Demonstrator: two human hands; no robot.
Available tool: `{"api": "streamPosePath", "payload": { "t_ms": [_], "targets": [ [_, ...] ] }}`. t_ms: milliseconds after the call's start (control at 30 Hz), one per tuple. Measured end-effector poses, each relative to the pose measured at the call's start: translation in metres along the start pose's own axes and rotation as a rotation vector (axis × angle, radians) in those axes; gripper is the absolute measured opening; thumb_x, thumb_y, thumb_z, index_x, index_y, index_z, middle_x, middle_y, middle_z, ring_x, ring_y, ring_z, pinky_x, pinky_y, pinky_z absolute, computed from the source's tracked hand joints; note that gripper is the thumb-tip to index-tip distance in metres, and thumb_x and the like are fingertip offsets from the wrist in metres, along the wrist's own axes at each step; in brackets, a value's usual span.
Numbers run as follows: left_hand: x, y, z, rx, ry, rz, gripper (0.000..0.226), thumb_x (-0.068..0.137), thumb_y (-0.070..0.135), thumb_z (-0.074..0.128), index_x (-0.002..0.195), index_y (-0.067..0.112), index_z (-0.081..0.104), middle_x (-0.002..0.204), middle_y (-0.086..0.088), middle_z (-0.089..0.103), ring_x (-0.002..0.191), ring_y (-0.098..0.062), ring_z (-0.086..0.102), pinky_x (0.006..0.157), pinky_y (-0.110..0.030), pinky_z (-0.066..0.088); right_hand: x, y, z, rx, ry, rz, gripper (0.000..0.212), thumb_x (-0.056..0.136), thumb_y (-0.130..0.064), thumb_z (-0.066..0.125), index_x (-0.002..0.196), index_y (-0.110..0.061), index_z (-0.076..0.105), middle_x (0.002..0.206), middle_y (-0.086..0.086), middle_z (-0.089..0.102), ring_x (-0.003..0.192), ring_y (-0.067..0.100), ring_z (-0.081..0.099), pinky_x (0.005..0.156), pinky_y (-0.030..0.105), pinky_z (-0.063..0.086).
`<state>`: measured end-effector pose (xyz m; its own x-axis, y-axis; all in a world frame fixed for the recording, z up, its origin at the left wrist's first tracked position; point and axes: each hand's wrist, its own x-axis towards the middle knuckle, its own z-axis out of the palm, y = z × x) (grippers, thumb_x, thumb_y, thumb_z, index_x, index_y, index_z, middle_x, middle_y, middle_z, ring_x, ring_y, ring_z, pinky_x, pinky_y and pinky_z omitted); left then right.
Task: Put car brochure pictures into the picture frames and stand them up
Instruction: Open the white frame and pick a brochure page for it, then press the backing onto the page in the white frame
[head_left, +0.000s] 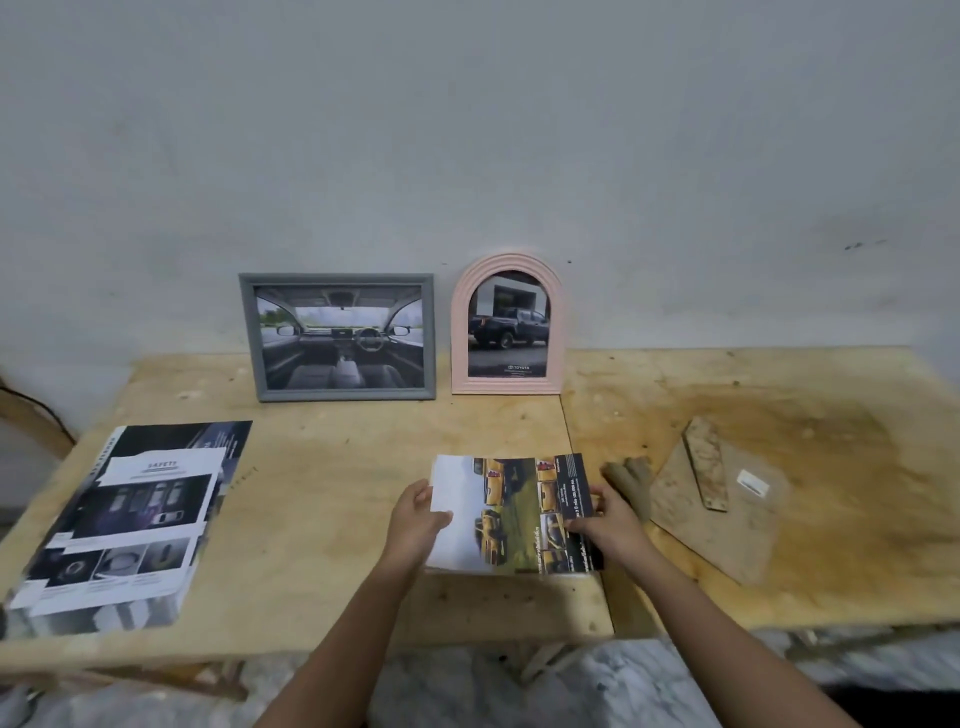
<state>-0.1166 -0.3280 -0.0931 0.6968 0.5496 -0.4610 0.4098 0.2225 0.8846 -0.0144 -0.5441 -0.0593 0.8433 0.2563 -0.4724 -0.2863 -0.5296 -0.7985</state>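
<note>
A grey rectangular frame (337, 336) with a car-interior picture stands against the wall. Beside it on the right stands a pink arched frame (507, 325) holding a dark pickup picture. Near the table's front, a brochure sheet (511, 514) with yellow cars is held just above the wood. My left hand (418, 519) pinches its left edge and my right hand (608, 519) grips its right edge. A frame backboard (719, 501) lies flat at the right, back side up, with its stand leg on top.
A stack of car brochures (130, 519) lies at the front left of the plywood table (332, 467). A small brownish object (631, 478) sits just beyond my right hand. The right half of the table is stained orange-brown.
</note>
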Motion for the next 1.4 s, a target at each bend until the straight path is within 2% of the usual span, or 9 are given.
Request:
{"api": "streamPosePath", "payload": {
  "t_ms": [233, 400, 533, 667, 767, 833, 1033, 1233, 1400],
  "targets": [
    [0.008, -0.007, 0.012, 0.362, -0.007, 0.138, 0.063, 0.084, 0.011, 0.064, 0.140, 0.001, 0.037, 0.144, -0.013, 0.040, 0.135, -0.032, 0.036, 0.109, -0.044, 0.033, 0.008, 0.016, 0.004, -0.205, -0.034, -0.070, 0.059, 0.077, -0.005, 0.072, 0.130, -0.008, 0.046, 0.121, 0.009, 0.058, 0.096, 0.016, 0.054, 0.084, 0.028, 0.046],
    [0.004, -0.017, 0.019, 0.745, -0.076, 0.321, 0.054, 0.095, 0.017, 0.051, 0.144, 0.006, 0.031, 0.152, -0.007, 0.028, 0.141, -0.020, 0.024, 0.112, -0.024, 0.016, 0.013, 0.033, 0.011, -0.494, -0.045, -0.173, 0.066, 0.086, -0.023, 0.065, 0.143, -0.013, 0.034, 0.151, 0.004, 0.026, 0.139, 0.019, 0.026, 0.111, 0.028, 0.026],
    [0.007, -0.036, 0.020, 1.019, -0.264, 0.392, 0.051, 0.098, 0.027, 0.040, 0.147, 0.015, 0.027, 0.156, -0.007, 0.017, 0.145, -0.021, 0.011, 0.115, -0.027, 0.009, 0.011, 0.042, 0.025, -0.642, -0.055, -0.294, 0.060, 0.088, -0.026, 0.061, 0.142, -0.016, 0.037, 0.152, 0.004, 0.023, 0.140, 0.019, 0.022, 0.113, 0.028, 0.024],
    [0.009, -0.036, 0.020, 1.160, -0.235, 0.597, 0.047, 0.089, 0.031, 0.037, 0.127, 0.012, 0.057, 0.136, -0.012, 0.051, 0.131, -0.031, 0.044, 0.106, -0.033, 0.037, 0.009, 0.044, 0.033, -0.827, 0.016, -0.361, 0.057, 0.088, -0.031, 0.056, 0.140, -0.020, 0.039, 0.150, 0.003, 0.026, 0.139, 0.020, 0.023, 0.111, 0.027, 0.025],
    [0.023, -0.056, 0.012, 1.329, -0.323, 0.554, 0.062, 0.093, 0.042, 0.009, 0.148, 0.017, 0.024, 0.156, -0.010, 0.017, 0.145, -0.031, 0.004, 0.119, -0.040, 0.009, 0.008, 0.042, 0.038, -0.829, 0.004, -0.317, 0.054, 0.089, -0.031, 0.054, 0.140, -0.019, 0.039, 0.153, 0.004, 0.022, 0.140, 0.022, 0.024, 0.112, 0.029, 0.027],
    [0.028, -0.055, 0.009, 1.395, -0.380, 0.504, 0.068, 0.088, 0.045, 0.000, 0.147, 0.018, 0.023, 0.156, -0.010, 0.018, 0.145, -0.029, 0.005, 0.118, -0.040, 0.010, 0.006, 0.040, 0.043, -0.820, 0.001, -0.302, 0.051, 0.090, -0.028, 0.053, 0.138, -0.018, 0.040, 0.152, 0.005, 0.022, 0.139, 0.023, 0.024, 0.111, 0.030, 0.029],
    [0.031, -0.038, 0.005, 1.234, -0.329, 0.618, 0.039, 0.082, 0.024, 0.046, 0.116, 0.012, 0.061, 0.121, -0.011, 0.058, 0.115, -0.030, 0.054, 0.091, -0.034, 0.048, 0.003, 0.036, 0.052, -0.853, 0.078, -0.362, 0.040, 0.088, -0.025, 0.052, 0.127, -0.018, 0.049, 0.136, 0.001, 0.042, 0.124, 0.020, 0.039, 0.097, 0.029, 0.038],
    [0.043, -0.015, 0.023, 1.177, -0.313, 0.677, 0.016, 0.083, 0.014, 0.056, 0.096, 0.008, 0.064, 0.102, -0.005, 0.058, 0.099, -0.024, 0.054, 0.080, -0.028, 0.044, 0.009, 0.035, 0.038, -0.589, 0.005, -0.332, 0.018, 0.087, -0.019, 0.057, 0.104, -0.020, 0.061, 0.113, -0.004, 0.055, 0.104, 0.012, 0.051, 0.084, 0.022, 0.042],
    [0.048, 0.022, 0.088, 0.943, -0.352, 0.573, 0.014, 0.092, 0.018, 0.050, 0.101, 0.012, 0.059, 0.104, 0.000, 0.053, 0.097, -0.014, 0.050, 0.083, -0.023, 0.045, 0.024, 0.024, -0.024, -0.410, 0.214, -0.302, 0.010, 0.092, -0.027, 0.051, 0.089, -0.026, 0.061, 0.088, -0.009, 0.063, 0.080, 0.008, 0.059, 0.069, 0.028, 0.050]
  ]
}}
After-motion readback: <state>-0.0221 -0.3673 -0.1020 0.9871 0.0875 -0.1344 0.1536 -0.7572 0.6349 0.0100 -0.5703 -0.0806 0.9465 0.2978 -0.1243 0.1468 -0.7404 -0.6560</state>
